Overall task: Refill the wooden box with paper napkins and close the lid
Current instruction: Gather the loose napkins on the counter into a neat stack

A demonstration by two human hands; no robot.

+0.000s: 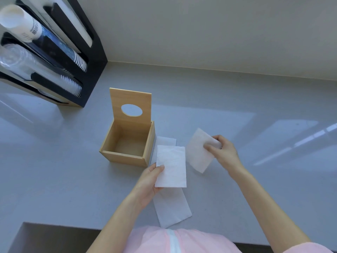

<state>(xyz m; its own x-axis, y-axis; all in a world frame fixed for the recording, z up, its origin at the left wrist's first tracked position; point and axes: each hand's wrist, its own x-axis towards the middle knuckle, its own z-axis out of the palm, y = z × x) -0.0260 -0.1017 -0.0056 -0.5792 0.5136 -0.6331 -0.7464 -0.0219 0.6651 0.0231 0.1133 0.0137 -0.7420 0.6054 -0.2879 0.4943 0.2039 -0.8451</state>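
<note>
Napkins and wooden box on a grey countertop point(54, 170), seen from above. Nearest the viewer, past a pink garment point(175, 240) at the bottom edge, one long white napkin point(172, 207) lies flat on the counter, its far end hidden under the sheet above it. Just beyond, the left hand point(145, 185) holds a folded napkin point(172, 166) by its near left corner, thumb on top and fingers curled beneath, so that the sheet is raised over the counter. To the right, the right hand point(224, 152) pinches a second folded napkin point(199, 151) at its right edge between thumb and curled fingers; this sheet is tilted, its near corner pointing toward the viewer. Behind the left-hand sheet, a further napkin point(166, 140) lies on the counter just beside the right wall of the wooden box point(125, 158). That box stands left of both hands, at mid-counter, and its interior shows bare wood. Its lid point(131, 99) stands upright at the far side of the box, with an oval opening point(131, 110) through it. Farther away at far left, a black cup dispenser point(91, 70) stands on the counter, its slots holding stacks of paper and clear plastic cups. Beyond everything, a pale wall point(218, 30) meets the far edge of the counter.
</note>
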